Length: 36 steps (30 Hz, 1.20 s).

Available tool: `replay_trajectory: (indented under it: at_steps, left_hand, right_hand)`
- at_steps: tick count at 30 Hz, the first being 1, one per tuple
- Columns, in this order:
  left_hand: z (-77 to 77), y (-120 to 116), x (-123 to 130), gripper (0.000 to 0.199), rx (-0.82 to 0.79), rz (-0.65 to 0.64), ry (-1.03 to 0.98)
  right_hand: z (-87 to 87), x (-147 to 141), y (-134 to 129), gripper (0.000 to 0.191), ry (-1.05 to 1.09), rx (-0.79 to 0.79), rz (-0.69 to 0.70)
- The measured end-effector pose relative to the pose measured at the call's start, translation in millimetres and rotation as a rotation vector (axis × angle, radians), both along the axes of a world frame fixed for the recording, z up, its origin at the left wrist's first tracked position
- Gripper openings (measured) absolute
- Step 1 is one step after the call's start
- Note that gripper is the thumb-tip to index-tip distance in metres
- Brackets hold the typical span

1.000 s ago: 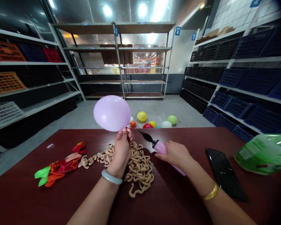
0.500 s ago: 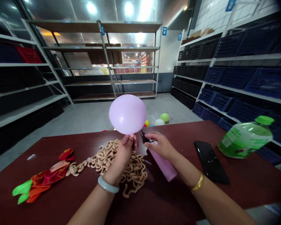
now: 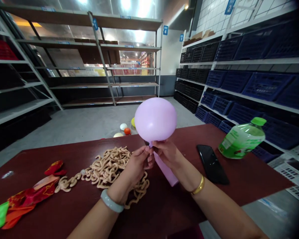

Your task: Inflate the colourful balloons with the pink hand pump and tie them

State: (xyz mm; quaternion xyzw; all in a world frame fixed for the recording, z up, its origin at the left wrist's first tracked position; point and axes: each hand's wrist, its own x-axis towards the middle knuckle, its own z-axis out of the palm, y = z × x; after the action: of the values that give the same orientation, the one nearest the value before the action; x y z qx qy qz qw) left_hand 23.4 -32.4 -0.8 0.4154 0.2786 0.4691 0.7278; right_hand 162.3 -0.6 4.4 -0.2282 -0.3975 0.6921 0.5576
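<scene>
An inflated lilac balloon [image 3: 155, 119] stands upright above the table's far edge, its neck pointing down. My left hand [image 3: 141, 161] pinches the end of that neck. Just beneath the balloon, my right hand [image 3: 165, 152] has its fingers closed on the neck as well. Behind and below the right hand lies a long pink-purple pump [image 3: 166, 171]; its dark nozzle is mostly hidden by my hands. A pile of beige chain links [image 3: 109, 167] rests on the table beside my left forearm, partly covered by it.
On the dark red table [image 3: 89, 215] lie a black phone [image 3: 211, 164] and a green bottle [image 3: 243, 137] to the right. Red, orange and green cloth [image 3: 27, 199] lies at left. Several small balloons [image 3: 124, 127] are on the floor beyond. Shelves with blue crates [image 3: 266, 84] line the right side.
The balloon has come off the pump nozzle side and sits further right in view. My right hand has left the pump and joined my left at the neck. The view has turned slightly right.
</scene>
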Motion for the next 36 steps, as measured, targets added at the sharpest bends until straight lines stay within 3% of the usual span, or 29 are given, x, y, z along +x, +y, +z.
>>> replay_trajectory:
  at_steps: [4, 7, 9, 15, 18, 22, 25, 30, 36]
  left_hand:
    - [4.2, -2.5, 1.8, 0.022, -0.175, -0.126, -0.306]
    - [5.9, -4.1, 3.1, 0.019, -0.216, -0.129, -0.375]
    - [7.6, -3.3, 1.6, 0.021, -0.165, -0.06, -0.301]
    - [18.6, 13.3, -27.9, 0.023, 0.12, 0.336, -0.052]
    - [22.5, 27.7, -54.9, 0.022, 0.114, 0.529, -0.118]
    - [20.0, 44.5, -88.8, 0.023, 0.055, 0.771, -0.214]
    - [15.5, 51.0, -102.9, 0.025, 0.023, 0.824, -0.246]
    - [10.3, 53.3, -104.1, 0.027, 0.0, 0.813, -0.28]
    - [5.1, 56.6, -99.8, 0.025, 0.012, 0.751, -0.33]
  right_hand:
    - [6.9, -1.4, -2.5, 0.024, 0.062, -0.064, -0.147]
    - [8.1, -3.2, -3.9, 0.026, 0.033, -0.079, -0.154]
    - [10.0, -7.4, -4.0, 0.027, -0.023, -0.068, -0.094]
    - [30.6, -41.4, 7.9, 0.025, -0.118, 0.125, 0.203]
    - [36.0, -55.4, 28.7, 0.018, -0.398, 0.3, 0.287]
    - [29.8, -64.2, 58.2, 0.009, -1.204, 0.561, 0.077]
    - [23.5, -73.1, 63.8, 0.007, -1.568, 0.662, 0.071]
    - [14.5, -91.7, 51.0, 0.03, -1.826, 0.651, 0.106]
    - [12.1, -83.1, 56.0, 0.017, -1.706, 0.68, 0.133]
